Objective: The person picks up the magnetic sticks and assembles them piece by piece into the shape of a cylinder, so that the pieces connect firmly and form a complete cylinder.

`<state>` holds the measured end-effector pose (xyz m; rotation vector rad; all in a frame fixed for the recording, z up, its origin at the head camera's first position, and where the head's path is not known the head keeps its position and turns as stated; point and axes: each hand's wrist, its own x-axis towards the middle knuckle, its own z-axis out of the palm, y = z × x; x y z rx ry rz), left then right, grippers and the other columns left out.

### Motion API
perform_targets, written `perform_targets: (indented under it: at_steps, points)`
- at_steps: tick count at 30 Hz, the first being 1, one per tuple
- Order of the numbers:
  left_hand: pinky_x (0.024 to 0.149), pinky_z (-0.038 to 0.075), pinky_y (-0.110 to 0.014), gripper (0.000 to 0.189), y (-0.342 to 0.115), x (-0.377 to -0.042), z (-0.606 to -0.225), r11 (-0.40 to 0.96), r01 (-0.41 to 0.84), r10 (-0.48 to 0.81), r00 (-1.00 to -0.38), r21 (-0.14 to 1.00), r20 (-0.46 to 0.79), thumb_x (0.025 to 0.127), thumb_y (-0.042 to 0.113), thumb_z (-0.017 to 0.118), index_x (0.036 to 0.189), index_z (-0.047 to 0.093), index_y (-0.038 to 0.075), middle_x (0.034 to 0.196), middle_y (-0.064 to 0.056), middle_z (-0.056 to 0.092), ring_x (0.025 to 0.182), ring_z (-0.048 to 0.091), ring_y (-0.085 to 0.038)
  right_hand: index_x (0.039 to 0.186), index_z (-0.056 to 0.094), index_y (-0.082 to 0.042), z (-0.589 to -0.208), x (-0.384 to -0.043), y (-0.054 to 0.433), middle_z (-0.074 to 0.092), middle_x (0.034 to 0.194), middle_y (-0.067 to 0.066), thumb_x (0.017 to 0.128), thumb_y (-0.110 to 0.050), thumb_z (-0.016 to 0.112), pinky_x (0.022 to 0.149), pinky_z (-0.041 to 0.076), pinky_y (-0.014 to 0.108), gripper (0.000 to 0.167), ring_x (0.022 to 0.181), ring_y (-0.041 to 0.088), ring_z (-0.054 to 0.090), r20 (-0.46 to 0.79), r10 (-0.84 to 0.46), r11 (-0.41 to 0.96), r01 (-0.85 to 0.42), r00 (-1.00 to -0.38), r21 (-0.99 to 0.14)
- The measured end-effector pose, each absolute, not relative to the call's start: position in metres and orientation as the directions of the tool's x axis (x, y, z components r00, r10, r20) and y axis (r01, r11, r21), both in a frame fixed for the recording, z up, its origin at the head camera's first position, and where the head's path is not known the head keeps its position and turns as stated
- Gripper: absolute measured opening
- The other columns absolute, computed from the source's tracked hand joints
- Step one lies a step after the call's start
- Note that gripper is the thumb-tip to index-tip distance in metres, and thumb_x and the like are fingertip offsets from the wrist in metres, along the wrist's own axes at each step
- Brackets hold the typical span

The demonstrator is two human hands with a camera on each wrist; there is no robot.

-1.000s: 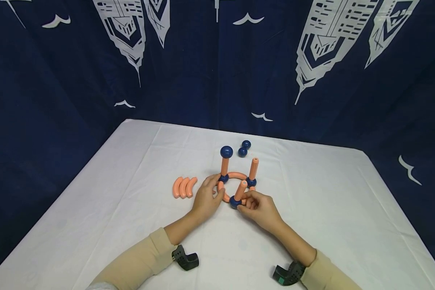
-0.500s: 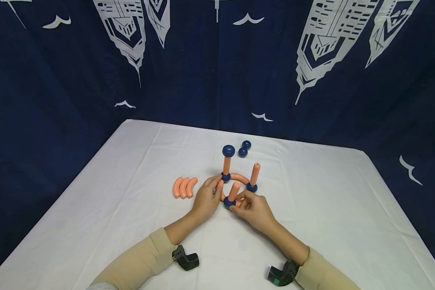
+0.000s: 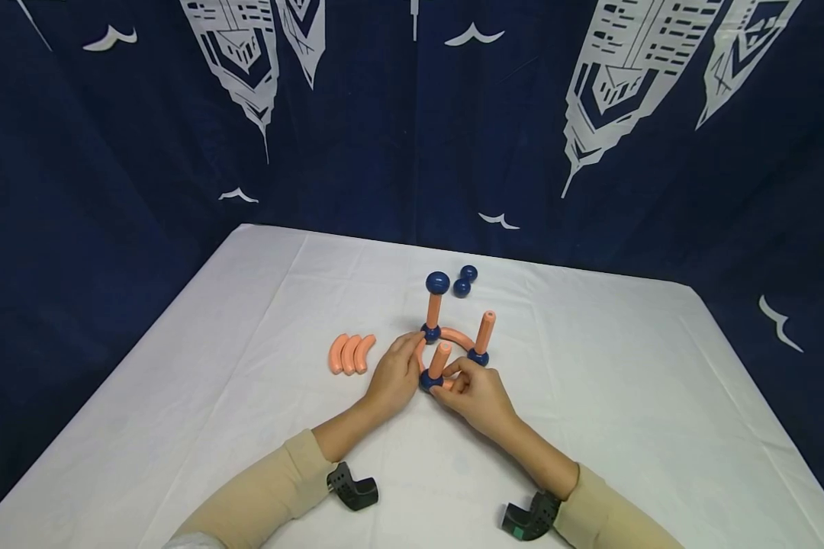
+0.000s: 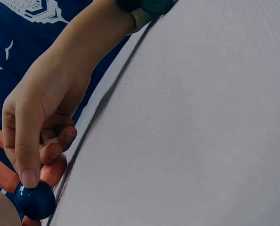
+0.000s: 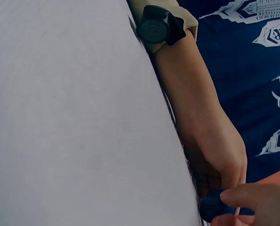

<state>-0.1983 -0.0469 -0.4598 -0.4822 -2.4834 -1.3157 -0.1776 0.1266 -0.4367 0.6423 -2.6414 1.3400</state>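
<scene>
A toy of orange sticks and blue balls stands mid-table. My right hand point(image 3: 479, 396) pinches its front blue ball point(image 3: 429, 381), thumb against it. From that ball rises an upright stick point(image 3: 440, 360). The left wrist view shows the right thumb on the ball point(image 4: 36, 201), other fingers curled by an orange piece. My left hand point(image 3: 393, 377) holds the curved stick point(image 3: 421, 355) on the toy's left side; its fingertips reach the rear-left ball point(image 3: 430, 332). That ball's stick point(image 3: 434, 311) carries a larger-looking top ball point(image 3: 437, 283). A bare-topped stick point(image 3: 485, 332) stands on the right ball point(image 3: 478, 357).
Three loose curved sticks point(image 3: 352, 354) lie side by side left of the left hand. Behind the toy are two loose blue balls point(image 3: 465, 281). A white cloth point(image 3: 625, 381) covers the table, and a dark blue patterned curtain point(image 3: 384, 152) hangs behind it.
My right hand has moved left with the front ball, bringing it closer to the left hand. The rear-left ball has shifted slightly right, and the right ball has come nearer. My left hand stays nearly still.
</scene>
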Motion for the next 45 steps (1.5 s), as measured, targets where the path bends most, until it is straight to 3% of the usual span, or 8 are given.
perform_targets:
  at_steps: [7,11,15,22,30,38,42,45]
  points:
    - [0.104,0.039,-0.044,0.044,-0.045,-0.198,-0.460,0.485,0.406,0.133,-0.910,0.774,0.393,0.088,-0.005,0.048,0.131,0.057,-0.003,0.136,-0.023,0.050,0.127,0.048,-0.035,0.097,0.063,0.010,-0.417,-0.178,0.141,0.064,0.070,0.021,0.085,-0.001,0.072,0.048,0.045,0.021,0.019,0.052,0.015,0.057,0.092,-0.376,0.328,-0.225,-0.922,-0.918]
    - [0.104,0.038,-0.043,0.048,-0.046,-0.195,-0.457,0.444,0.437,0.120,-0.894,0.782,0.432,0.080,-0.007,0.051,0.127,0.059,-0.002,0.133,-0.017,0.052,0.126,0.048,-0.031,0.100,0.064,0.010,-0.431,-0.193,0.164,0.064,0.075,0.020,0.088,-0.003,0.070,0.054,0.051,0.025,0.019,0.060,0.014,0.060,0.115,-0.426,0.256,-0.241,-0.897,-0.936]
    - [0.100,0.041,-0.043,0.050,-0.047,-0.194,-0.455,0.351,0.508,0.159,-0.860,0.787,0.484,0.075,-0.010,0.051,0.124,0.059,0.000,0.129,-0.014,0.054,0.119,0.052,-0.027,0.100,0.065,0.011,-0.427,-0.202,0.184,0.064,0.079,0.023,0.092,-0.001,0.062,0.055,0.049,0.024,0.015,0.062,0.014,0.060,0.129,-0.449,0.252,-0.264,-0.884,-0.931]
    - [0.078,0.048,-0.034,0.050,-0.050,-0.191,-0.457,0.252,0.535,0.295,-0.836,0.806,0.462,0.073,-0.005,0.054,0.121,0.061,0.003,0.111,-0.010,0.063,0.087,0.056,-0.021,0.100,0.064,0.012,-0.419,-0.220,0.206,0.065,0.077,0.016,0.092,0.000,0.057,0.051,0.043,0.024,0.017,0.062,0.015,0.059,0.099,-0.353,0.340,-0.226,-0.930,-0.913]
    - [0.074,0.047,-0.032,0.028,-0.050,-0.192,-0.459,0.244,0.656,0.354,-0.746,0.715,0.564,0.079,0.004,0.062,0.107,0.066,0.003,0.097,-0.006,0.068,0.080,0.056,-0.015,0.104,0.063,0.014,-0.419,-0.249,0.216,0.065,0.077,0.016,0.094,-0.002,0.056,0.052,0.042,0.024,0.021,0.062,0.013,0.057,0.082,-0.256,0.373,-0.177,-0.963,-0.911]
    - [0.070,0.048,-0.030,0.016,-0.049,-0.193,-0.461,0.266,0.647,0.338,-0.757,0.715,0.559,0.085,0.005,0.063,0.100,0.068,0.006,0.094,-0.003,0.069,0.077,0.056,-0.014,0.102,0.062,0.016,-0.425,-0.285,0.205,0.064,0.073,0.012,0.093,0.001,0.055,0.056,0.046,0.025,0.019,0.063,0.016,0.058,0.113,-0.212,0.377,-0.188,-0.971,-0.907]
    - [0.069,0.047,-0.028,0.015,-0.049,-0.193,-0.461,0.280,0.635,0.341,-0.767,0.720,0.543,0.085,0.006,0.063,0.100,0.068,0.008,0.093,-0.002,0.068,0.075,0.056,-0.017,0.105,0.064,0.013,-0.424,-0.300,0.194,0.066,0.081,0.005,0.093,-0.003,0.057,0.059,0.047,0.022,0.022,0.067,0.008,0.057,0.131,-0.168,0.420,-0.191,-0.977,-0.887]
    - [0.068,0.046,-0.027,0.015,-0.049,-0.192,-0.460,0.287,0.635,0.342,-0.768,0.718,0.542,0.084,0.006,0.064,0.099,0.068,0.007,0.092,-0.002,0.068,0.073,0.056,-0.018,0.107,0.065,0.010,-0.424,-0.309,0.186,0.067,0.087,0.010,0.093,-0.007,0.058,0.060,0.045,0.019,0.023,0.068,0.005,0.055,0.139,-0.162,0.465,-0.200,-0.977,-0.863]
